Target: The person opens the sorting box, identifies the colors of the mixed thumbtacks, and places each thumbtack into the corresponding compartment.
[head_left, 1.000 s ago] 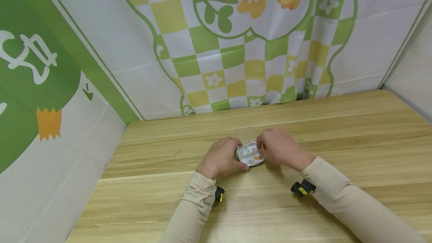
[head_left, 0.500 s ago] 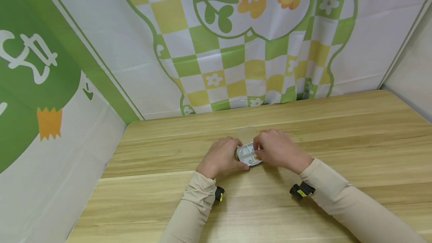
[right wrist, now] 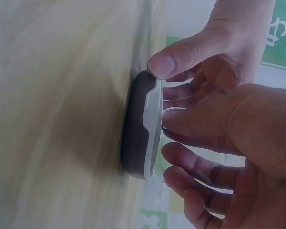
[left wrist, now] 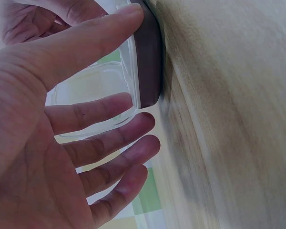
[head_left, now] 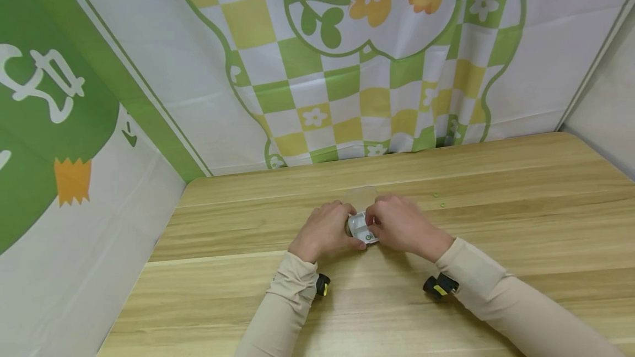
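Left grip (head_left: 326,231) pinched the box (right wrist: 136,128); whether right grip (head_left: 404,226) pinched anything was indeterminate. Off-centre finger pressure risked tipping the box.

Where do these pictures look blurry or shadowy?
Head view: bright overall, but the tiny green bits show little detail; left wrist view: dimmer, with a soft shadow on the table beside the box; right wrist view: hazy, the wood grain smeared, with a brownish shadow next to the box.
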{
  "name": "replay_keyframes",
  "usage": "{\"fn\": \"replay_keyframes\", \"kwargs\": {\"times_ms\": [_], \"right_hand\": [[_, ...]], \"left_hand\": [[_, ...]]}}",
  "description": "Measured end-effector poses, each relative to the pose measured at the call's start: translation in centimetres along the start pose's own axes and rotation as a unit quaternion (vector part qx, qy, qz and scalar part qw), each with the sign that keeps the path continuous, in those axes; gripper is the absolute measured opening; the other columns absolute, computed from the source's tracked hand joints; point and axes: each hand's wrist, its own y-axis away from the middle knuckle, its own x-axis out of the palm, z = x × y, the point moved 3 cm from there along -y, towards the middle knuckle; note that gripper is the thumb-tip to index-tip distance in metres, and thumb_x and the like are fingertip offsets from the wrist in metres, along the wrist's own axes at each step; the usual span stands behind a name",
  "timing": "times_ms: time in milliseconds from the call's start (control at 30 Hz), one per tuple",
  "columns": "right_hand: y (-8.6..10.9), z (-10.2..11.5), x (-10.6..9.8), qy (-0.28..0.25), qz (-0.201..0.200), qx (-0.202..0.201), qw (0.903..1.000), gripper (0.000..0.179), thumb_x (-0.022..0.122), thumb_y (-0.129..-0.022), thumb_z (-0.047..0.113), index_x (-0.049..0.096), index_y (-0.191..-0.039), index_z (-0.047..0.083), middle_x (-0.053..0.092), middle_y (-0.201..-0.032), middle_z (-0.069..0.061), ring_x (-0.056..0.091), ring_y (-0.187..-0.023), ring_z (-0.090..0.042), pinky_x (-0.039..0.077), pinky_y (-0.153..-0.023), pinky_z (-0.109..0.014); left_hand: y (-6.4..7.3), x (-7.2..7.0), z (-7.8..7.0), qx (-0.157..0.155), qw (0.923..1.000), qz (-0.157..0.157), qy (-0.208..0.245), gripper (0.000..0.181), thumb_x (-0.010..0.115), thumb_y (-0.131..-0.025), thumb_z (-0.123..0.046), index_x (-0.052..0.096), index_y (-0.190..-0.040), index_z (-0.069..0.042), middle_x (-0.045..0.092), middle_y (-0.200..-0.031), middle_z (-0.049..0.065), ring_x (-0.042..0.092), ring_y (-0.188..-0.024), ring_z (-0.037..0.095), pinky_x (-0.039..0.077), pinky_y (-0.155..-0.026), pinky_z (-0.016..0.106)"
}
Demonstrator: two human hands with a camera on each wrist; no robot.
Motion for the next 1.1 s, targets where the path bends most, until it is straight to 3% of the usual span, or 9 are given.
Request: {"fn": "replay_keyframes", "kwargs": {"times_ms": [633,1100], "right_hand": [[0.29,0.53,0.43,0.005,-0.015,-0.013,0.9998,0.007,0.079,-0.081,0.008,0.074,-0.079,0.012,0.060,-0.075,0.002,0.054,-0.068,-0.014,0.046,-0.059,-0.034],[0.21,0.52,0.48,0.001,-0.010,-0.009,0.9999,0.008,0.080,-0.081,0.008,0.073,-0.079,0.011,0.062,-0.077,0.001,0.057,-0.070,-0.016,0.048,-0.060,-0.035]], "left_hand": [[0.05,0.01,0.02,-0.008,0.9999,0.005,0.005,0.059,0.091,-0.075,-0.038,0.069,-0.119,-0.006,0.069,-0.104,0.004,0.061,-0.091,0.019,0.048,-0.086,0.040],[0.00,0.04,0.04,-0.003,1.0000,0.004,0.007,0.057,0.092,-0.074,-0.037,0.070,-0.116,-0.006,0.068,-0.099,0.003,0.059,-0.086,0.017,0.048,-0.081,0.037]]}}
